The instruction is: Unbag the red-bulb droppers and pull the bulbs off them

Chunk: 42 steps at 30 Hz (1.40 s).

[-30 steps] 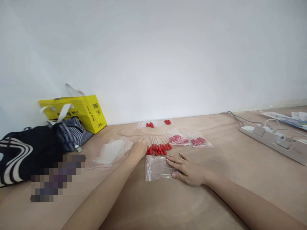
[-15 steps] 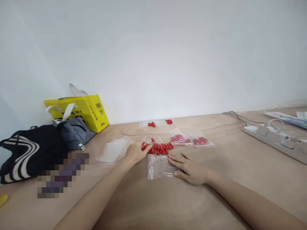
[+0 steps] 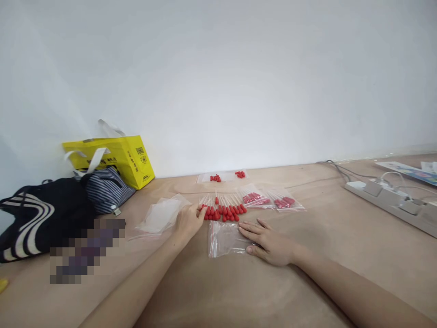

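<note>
Droppers with red rubber bulbs [image 3: 229,212] and clear thin stems lie in two groups side by side, bulbs toward me. At the left end of the rows, my left hand [image 3: 189,221] pinches a dropper by its bulb; the fingertips partly hide it. One red bulb [image 3: 216,200] sits farther up, among the stems. My right hand [image 3: 271,241] rests with fingers stretched out on the right side of a flat transparent zip bag [image 3: 223,239], just below the droppers.
Two zip bags with droppers [image 3: 254,198] [image 3: 285,202] lie to the right, and bagged droppers [image 3: 215,178] near the wall. Flat bags [image 3: 162,215] are stacked left. Cloth bags [image 3: 44,218] and a yellow bag [image 3: 133,159] stand at left, a power strip [image 3: 396,200] at right.
My left hand has drawn back slightly to the left, uncovering more of the left group of droppers, which now lie more neatly aligned. My right hand stays on the zip bag.
</note>
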Each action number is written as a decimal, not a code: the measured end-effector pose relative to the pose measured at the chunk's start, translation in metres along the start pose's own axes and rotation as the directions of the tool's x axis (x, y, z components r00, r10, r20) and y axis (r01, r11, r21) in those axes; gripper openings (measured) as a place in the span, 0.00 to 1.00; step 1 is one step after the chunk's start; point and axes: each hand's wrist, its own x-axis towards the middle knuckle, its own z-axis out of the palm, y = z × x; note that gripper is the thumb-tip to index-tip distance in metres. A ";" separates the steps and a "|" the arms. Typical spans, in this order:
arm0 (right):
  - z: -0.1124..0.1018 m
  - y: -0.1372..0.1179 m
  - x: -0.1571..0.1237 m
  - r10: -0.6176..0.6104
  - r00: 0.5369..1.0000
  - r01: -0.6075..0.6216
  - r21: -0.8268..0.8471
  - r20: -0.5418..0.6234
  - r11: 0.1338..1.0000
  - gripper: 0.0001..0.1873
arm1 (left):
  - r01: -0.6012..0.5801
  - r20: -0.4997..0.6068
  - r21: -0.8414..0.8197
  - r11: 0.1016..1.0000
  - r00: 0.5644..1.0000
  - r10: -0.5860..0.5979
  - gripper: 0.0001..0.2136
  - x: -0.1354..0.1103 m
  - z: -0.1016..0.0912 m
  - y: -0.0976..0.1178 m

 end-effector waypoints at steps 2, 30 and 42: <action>0.000 0.000 0.000 0.001 1.000 -0.001 -0.001 0.003 1.000 0.31 | -0.068 -0.062 0.035 0.997 0.996 0.070 0.11 -0.003 0.002 -0.005; -0.003 -0.003 0.000 0.007 1.000 -0.007 -0.007 0.025 1.000 0.31 | -0.462 0.270 0.093 0.882 0.864 0.425 0.16 0.044 0.032 0.020; -0.002 -0.002 0.000 -0.002 1.000 0.002 0.000 0.001 1.000 0.31 | -0.375 0.160 0.110 0.921 0.921 0.356 0.13 0.042 0.019 0.027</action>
